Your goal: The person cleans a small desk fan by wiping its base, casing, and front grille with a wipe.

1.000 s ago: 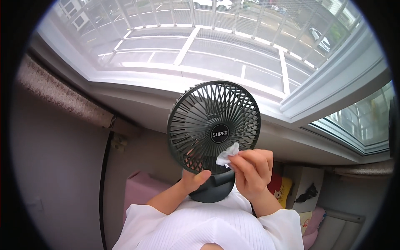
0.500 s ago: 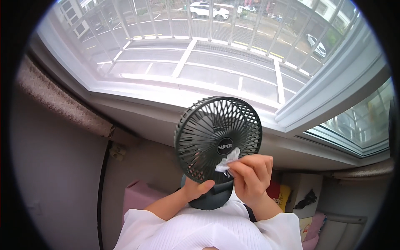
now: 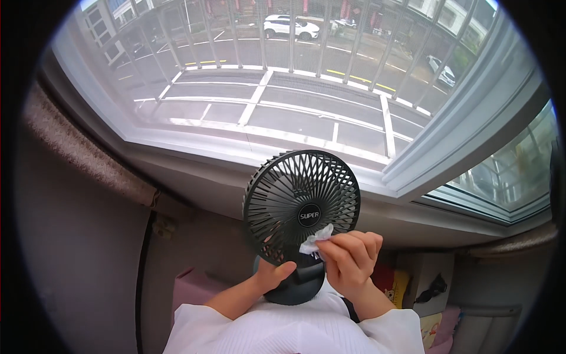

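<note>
A dark green desk fan (image 3: 283, 200) with a round slatted grille and a round hub badge is held up before me, its base toward my body. My left hand (image 3: 273, 272) grips it at the lower left of the grille; the thumb lies in front and the fingers show dimly behind the slats. A crumpled white tissue (image 3: 315, 239) is pinched in my right hand (image 3: 351, 258), at the lower right of the grille just below the hub. Whether the tissue presses on the slats I cannot tell.
Beyond the fan is a barred window with a white sill (image 3: 247, 144), a street and a white car (image 3: 290, 27) outside. A pink box-like thing (image 3: 191, 286) lies at lower left. On the right are a cardboard-coloured box (image 3: 433, 274) and a red and yellow cloth (image 3: 396, 286).
The fan sits slightly lower in view, and the window scene has shifted with it. My right hand with the tissue has moved slightly down; my left hand keeps its hold.
</note>
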The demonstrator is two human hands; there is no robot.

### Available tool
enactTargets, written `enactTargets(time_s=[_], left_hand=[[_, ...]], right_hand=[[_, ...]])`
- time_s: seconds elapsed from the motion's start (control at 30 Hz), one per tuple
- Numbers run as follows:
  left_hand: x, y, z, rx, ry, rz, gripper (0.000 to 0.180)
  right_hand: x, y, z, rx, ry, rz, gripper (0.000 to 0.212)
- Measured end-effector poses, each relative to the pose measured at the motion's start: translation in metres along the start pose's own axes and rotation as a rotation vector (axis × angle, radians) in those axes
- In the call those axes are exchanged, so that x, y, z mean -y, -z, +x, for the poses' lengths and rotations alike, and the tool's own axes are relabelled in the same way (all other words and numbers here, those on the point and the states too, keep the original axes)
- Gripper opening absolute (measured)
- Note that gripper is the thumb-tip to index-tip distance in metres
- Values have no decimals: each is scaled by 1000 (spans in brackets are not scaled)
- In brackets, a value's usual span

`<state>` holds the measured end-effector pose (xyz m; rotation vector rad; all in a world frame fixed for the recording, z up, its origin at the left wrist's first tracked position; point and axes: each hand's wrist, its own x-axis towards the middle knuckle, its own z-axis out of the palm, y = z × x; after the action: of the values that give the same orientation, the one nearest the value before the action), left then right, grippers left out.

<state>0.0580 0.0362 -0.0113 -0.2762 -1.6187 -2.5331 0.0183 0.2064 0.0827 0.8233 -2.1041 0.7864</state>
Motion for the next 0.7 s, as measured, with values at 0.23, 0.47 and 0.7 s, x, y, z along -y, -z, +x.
enactTargets(time_s=[0.23,0.47,0.7], left_hand=[[3,3,1,59,-31,33,75],[4,6,0,-48,-16,88,78],[-1,9,0,59,-51,150,77]], right_hand=[[8,-10,-3,-92,-45,14,20],[2,4,-7,30,7,-8,16],[10,-2,9,-40,-54,32,18]])
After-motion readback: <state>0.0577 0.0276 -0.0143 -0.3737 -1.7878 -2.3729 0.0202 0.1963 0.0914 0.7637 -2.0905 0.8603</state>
